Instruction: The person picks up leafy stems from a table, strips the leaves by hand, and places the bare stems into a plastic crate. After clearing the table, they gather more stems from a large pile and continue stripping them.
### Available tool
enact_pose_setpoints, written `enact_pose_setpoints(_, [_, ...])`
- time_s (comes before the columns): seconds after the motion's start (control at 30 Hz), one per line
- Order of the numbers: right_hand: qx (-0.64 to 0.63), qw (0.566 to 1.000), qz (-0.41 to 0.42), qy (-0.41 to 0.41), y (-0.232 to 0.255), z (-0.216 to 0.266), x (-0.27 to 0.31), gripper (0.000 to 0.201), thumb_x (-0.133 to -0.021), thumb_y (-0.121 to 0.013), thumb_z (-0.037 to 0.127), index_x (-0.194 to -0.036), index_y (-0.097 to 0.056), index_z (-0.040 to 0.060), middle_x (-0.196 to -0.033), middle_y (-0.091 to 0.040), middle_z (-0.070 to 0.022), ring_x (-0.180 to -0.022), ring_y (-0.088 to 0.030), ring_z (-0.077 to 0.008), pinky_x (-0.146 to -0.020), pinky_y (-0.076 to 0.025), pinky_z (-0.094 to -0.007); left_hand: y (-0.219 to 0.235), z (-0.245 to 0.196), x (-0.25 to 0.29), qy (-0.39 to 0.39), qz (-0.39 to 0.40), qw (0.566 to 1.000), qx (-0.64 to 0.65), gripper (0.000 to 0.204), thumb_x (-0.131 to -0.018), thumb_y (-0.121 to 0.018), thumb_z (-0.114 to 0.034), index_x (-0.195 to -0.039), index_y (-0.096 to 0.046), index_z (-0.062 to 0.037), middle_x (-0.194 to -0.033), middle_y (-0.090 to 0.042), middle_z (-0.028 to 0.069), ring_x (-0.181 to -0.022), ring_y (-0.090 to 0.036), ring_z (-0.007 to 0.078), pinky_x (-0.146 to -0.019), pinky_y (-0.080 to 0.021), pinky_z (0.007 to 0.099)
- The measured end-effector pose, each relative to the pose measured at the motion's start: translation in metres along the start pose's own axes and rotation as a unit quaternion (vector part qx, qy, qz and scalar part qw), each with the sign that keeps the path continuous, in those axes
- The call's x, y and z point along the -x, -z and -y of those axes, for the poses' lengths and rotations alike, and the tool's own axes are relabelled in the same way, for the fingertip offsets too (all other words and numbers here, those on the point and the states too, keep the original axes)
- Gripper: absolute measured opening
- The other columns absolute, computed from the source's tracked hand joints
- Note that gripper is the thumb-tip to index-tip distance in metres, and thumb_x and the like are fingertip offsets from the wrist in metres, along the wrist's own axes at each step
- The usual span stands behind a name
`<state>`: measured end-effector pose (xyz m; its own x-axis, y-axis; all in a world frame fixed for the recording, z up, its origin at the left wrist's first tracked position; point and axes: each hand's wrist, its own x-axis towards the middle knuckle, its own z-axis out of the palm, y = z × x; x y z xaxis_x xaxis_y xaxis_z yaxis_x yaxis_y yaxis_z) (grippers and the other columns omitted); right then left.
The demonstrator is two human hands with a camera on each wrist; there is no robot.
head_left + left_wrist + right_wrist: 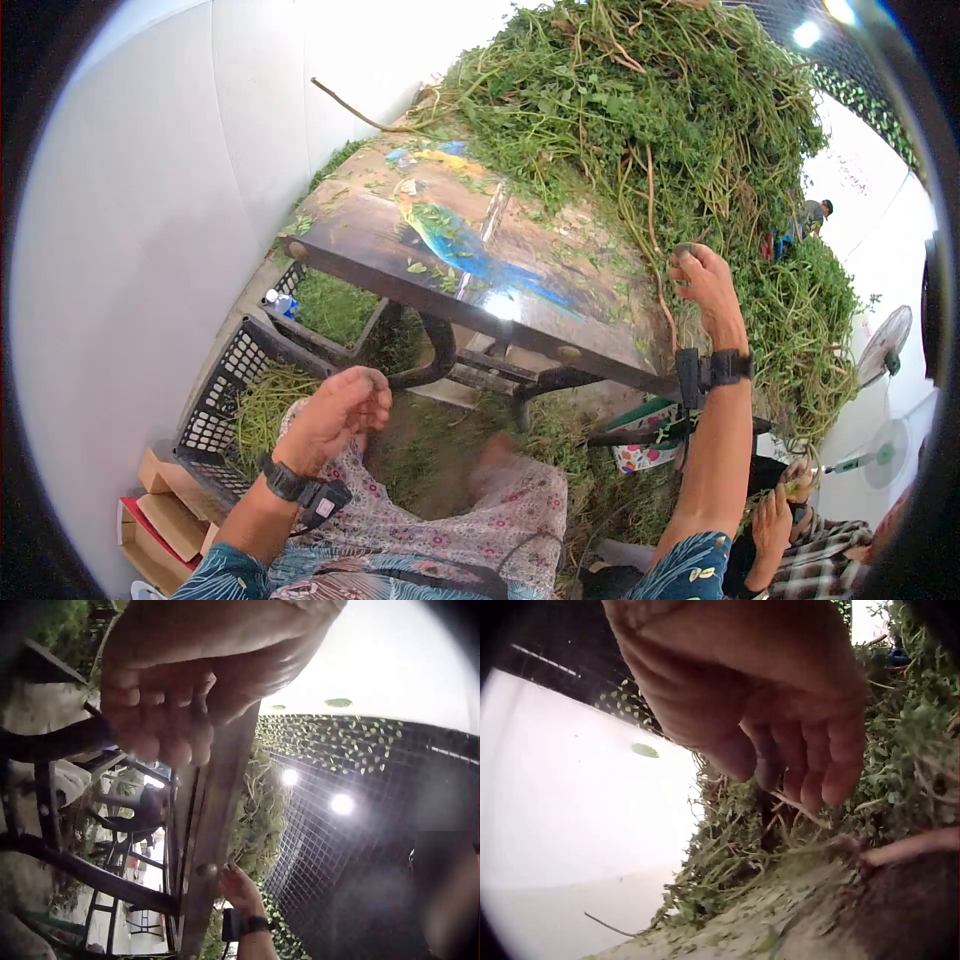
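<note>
My right hand (706,284) is raised at the table's right side, fingers loosely bent, beside the big heap of green stems (620,110). In the right wrist view that hand (780,712) hangs over stems (727,847), with nothing seen held. My left hand (340,412) is above my lap in front of the table edge (480,320), fingers loosely curled and empty as far as shows. The left wrist view shows its palm and bent fingers (161,735). A long brown stem (655,230) lies at the heap's edge by my right hand.
Scattered leaves lie on the painted tabletop (350,205). Black crates (225,400) with greens stand at the left, cardboard boxes (165,500) below them. More greens cover the floor under the table. Another person's hand (770,525) and a fan (885,345) are at the right.
</note>
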<state>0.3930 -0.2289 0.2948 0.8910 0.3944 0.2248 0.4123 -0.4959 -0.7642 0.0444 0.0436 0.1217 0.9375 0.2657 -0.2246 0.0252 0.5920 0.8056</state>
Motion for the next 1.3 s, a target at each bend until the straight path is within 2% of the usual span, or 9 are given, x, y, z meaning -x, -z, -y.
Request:
enact_pose_setpoints(0.17, [0.317, 0.944, -0.019, 0.089, -0.017, -0.037, -0.07, 0.032, -0.082, -0.046, 0.018, -0.102, -0.057, -0.0045, -0.09, -0.062, -0.0212, -0.084, -0.06, -0.0335, -0.073, -0.047, -0.0409, -0.006, -0.011, -0.018, -0.004, 0.021, 1.0, -0.014, 0.02, -0.088, -0.053, -0.025, -0.094, -0.056, -0.0056, -0.083, -0.06, 0.0032, -0.072, -0.057, 0.0119, -0.067, -0.048, 0.0247])
enact_pose_setpoints(0.2, [0.303, 0.953, 0.011, 0.006, -0.023, -0.033, -0.073, 0.033, -0.08, -0.045, 0.017, -0.102, -0.057, -0.0042, -0.097, -0.06, -0.0251, -0.092, -0.055, -0.0414, -0.08, -0.045, -0.0448, -0.005, -0.009, -0.02, -0.004, 0.022, 1.0, -0.007, 0.02, -0.088, -0.053, -0.024, -0.094, -0.056, -0.0054, -0.083, -0.06, 0.0034, -0.072, -0.057, 0.012, -0.068, -0.047, 0.025])
enact_pose_setpoints(0.43, [0.375, 0.926, -0.012, -0.035, -0.044, -0.035, -0.1, 0.028, -0.076, -0.052, 0.023, -0.089, -0.06, -0.0005, -0.09, -0.061, -0.023, -0.087, -0.056, -0.042, -0.077, -0.045, -0.0466, 0.02, 0.015, -0.014, 0.075, -0.026, 0.997, -0.007, 0.016, -0.089, -0.049, -0.018, -0.096, -0.055, -0.0045, -0.085, -0.06, 0.0049, -0.074, -0.057, 0.013, -0.068, -0.048, 0.0259])
enact_pose_setpoints(0.47, [0.392, 0.919, -0.042, 0.016, -0.045, -0.052, -0.112, 0.022, -0.074, -0.055, 0.021, -0.078, -0.059, -0.0007, -0.075, -0.061, -0.0175, -0.067, -0.059, -0.0337, -0.06, -0.047, -0.0426, 0.026, 0.02, -0.014, 0.078, -0.032, 0.996, -0.005, 0.016, -0.089, -0.049, -0.018, -0.096, -0.055, -0.0045, -0.085, -0.06, 0.005, -0.073, -0.057, 0.0132, -0.068, -0.048, 0.0259])
enact_pose_setpoints(0.57, [0.1, 0.986, 0.056, -0.123, -0.041, -0.019, -0.102, 0.015, -0.077, -0.054, 0.017, -0.075, -0.056, 0.0023, -0.063, -0.054, -0.0077, -0.049, -0.048, -0.019, -0.042, -0.037, -0.0321, 0.039, 0.026, -0.015, 0.078, -0.043, 0.996, 0.0, 0.015, -0.09, -0.049, -0.017, -0.097, -0.055, -0.0044, -0.085, -0.06, 0.0052, -0.072, -0.058, 0.0137, -0.067, -0.048, 0.0262])
enact_pose_setpoints(0.6, [-0.07, 0.983, 0.045, -0.163, -0.046, -0.017, -0.101, 0.006, -0.08, -0.051, 0.013, -0.078, -0.05, 0.0073, -0.059, -0.045, -0.0004, -0.044, -0.032, -0.0078, -0.037, -0.024, -0.0231, 0.04, 0.027, -0.015, 0.077, -0.046, 0.996, 0.001, 0.015, -0.09, -0.048, -0.016, -0.097, -0.055, -0.0044, -0.085, -0.06, 0.0052, -0.072, -0.058, 0.0139, -0.067, -0.049, 0.0263])
enact_pose_setpoints(0.73, [-0.381, 0.897, 0.067, -0.212, -0.039, 0.004, -0.088, 0.008, -0.085, -0.045, 0.013, -0.079, -0.04, 0.0113, -0.06, -0.043, 0.0015, -0.043, -0.025, -0.0055, -0.037, -0.02, -0.0224, 0.038, 0.031, -0.011, 0.085, -0.035, 0.995, 0.024, 0.015, -0.09, -0.048, -0.016, -0.097, -0.055, -0.0046, -0.084, -0.06, 0.0047, -0.072, -0.058, 0.0137, -0.066, -0.048, 0.0258])
enact_pose_setpoints(1.0, [-0.428, 0.884, 0.131, -0.137, -0.054, 0.039, -0.069, 0.008, -0.089, -0.041, 0.016, -0.085, -0.041, 0.0094, -0.058, -0.041, 0.0018, -0.043, -0.026, -0.0067, -0.039, -0.022, -0.0231, 0.027, 0.03, 0.004, 0.048, -0.024, 0.998, -0.012, 0.016, -0.089, -0.049, -0.017, -0.096, -0.057, -0.0053, -0.084, -0.06, 0.0044, -0.071, -0.057, 0.013, -0.066, -0.048, 0.0256])
enact_pose_setpoints(1.3, [-0.154, 0.981, 0.013, -0.117, -0.024, 0.025, -0.031, 0.029, -0.089, -0.044, 0.024, -0.109, -0.048, 0.0029, -0.08, -0.059, -0.005, -0.056, -0.047, -0.0102, -0.048, -0.041, -0.0243, 0.023, 0.017, 0.023, 0.023, -0.046, 0.999, -0.004, 0.014, -0.089, -0.05, -0.019, -0.092, -0.057, -0.0068, -0.081, -0.06, 0.0029, -0.069, -0.058, 0.0112, -0.062, -0.047, 0.0244])
